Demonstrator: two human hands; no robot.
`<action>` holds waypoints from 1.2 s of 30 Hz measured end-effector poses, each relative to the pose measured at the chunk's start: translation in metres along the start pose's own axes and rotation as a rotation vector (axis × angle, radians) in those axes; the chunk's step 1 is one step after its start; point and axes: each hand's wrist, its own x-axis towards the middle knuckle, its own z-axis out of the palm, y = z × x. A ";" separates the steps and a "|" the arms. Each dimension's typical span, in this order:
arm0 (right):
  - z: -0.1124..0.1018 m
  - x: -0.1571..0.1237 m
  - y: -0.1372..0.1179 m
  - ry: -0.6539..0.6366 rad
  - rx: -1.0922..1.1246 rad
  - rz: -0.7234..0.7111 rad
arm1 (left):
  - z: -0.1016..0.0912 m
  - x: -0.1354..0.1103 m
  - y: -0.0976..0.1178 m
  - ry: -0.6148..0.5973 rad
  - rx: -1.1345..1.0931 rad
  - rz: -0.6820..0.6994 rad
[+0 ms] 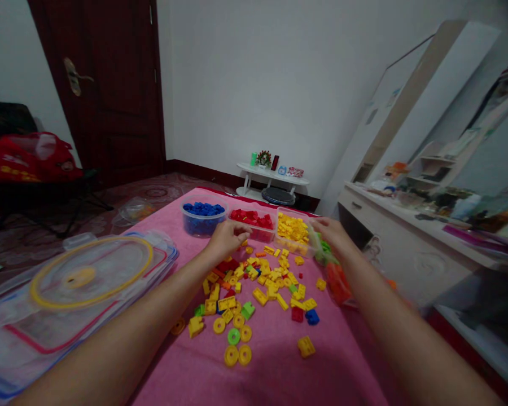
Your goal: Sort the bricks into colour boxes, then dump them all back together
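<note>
My left hand (pixel 227 241) is over the table in front of the red-block box, its fingers pinched together. What they hold, if anything, is hidden. My right hand (pixel 331 232) is at the box of green blocks (pixel 324 248), fingers bent and close together, their tips partly lost against it; I cannot make out anything in them. Between my arms lies a loose pile of mostly yellow toy building blocks (pixel 273 279), with some red, orange, green and blue ones. Several yellow rings (pixel 238 321) and a green ring (pixel 233 336) lie nearer to me.
Along the far edge stand a round tub of blue blocks (pixel 203 220), a box of red blocks (pixel 254 223) and a box of yellow blocks (pixel 294 228). Orange blocks (pixel 339 283) are beside my right forearm. Stacked clear lids (pixel 88 282) lie left on the pink cloth (pixel 275 366).
</note>
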 end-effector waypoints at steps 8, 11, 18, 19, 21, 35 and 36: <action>0.085 -0.095 -0.029 -0.582 -0.404 -0.472 | -0.023 -0.001 -0.001 -0.009 0.290 -0.048; 0.095 -0.111 -0.030 -0.469 -0.593 -0.533 | -0.043 -0.005 0.008 -0.069 0.621 -0.177; 0.100 -0.122 -0.032 -0.417 -0.725 -0.564 | -0.060 -0.012 0.011 -0.511 0.646 -0.329; 0.101 -0.124 -0.032 -0.410 -0.718 -0.571 | -0.059 -0.013 0.008 -0.548 0.617 -0.327; 0.102 -0.124 -0.031 -0.386 -0.660 -0.562 | -0.055 -0.013 0.002 -0.543 0.578 -0.301; 0.003 -0.062 -0.009 -0.671 0.576 0.165 | -0.029 -0.004 0.020 -0.399 -0.769 -0.572; 0.001 -0.063 -0.009 -0.733 0.364 0.091 | -0.025 -0.005 0.022 -0.414 -0.877 -0.609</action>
